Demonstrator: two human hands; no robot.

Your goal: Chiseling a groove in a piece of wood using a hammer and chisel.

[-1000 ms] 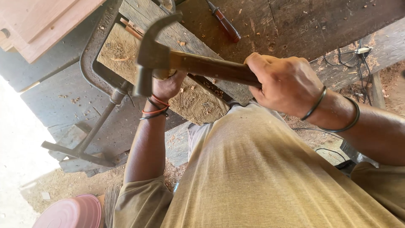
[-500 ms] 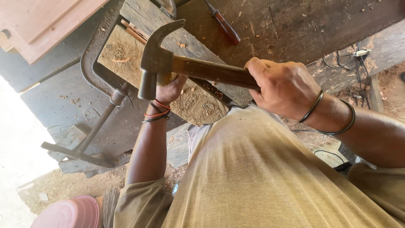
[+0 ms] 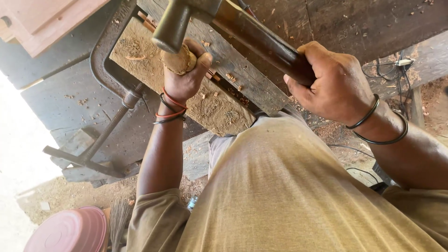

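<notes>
In the head view, a hammer (image 3: 224, 32) is gripped by its dark wooden handle in the clenched right hand (image 3: 333, 81), and its steel head is seen resting on, or just above, the battered butt of a wooden-handled tool (image 3: 179, 59). That tool, probably a chisel, is wrapped tightly by the left hand (image 3: 184, 77) and is held upright over a sawdust-covered block (image 3: 186, 88), which is pinned to the workbench (image 3: 364, 23) by a large iron clamp (image 3: 109, 70). The work is judged to be well under way: chips and dust are already scattered over the block and bench, yet the blade is hidden behind the fist, so how deep the cut has gone cannot be told. The tool's end looks pale, rounded and mushroomed from blows. Below the bench, a pink lid (image 3: 70, 231) and broom bristles (image 3: 120, 224) are seen on the dusty ground.
</notes>
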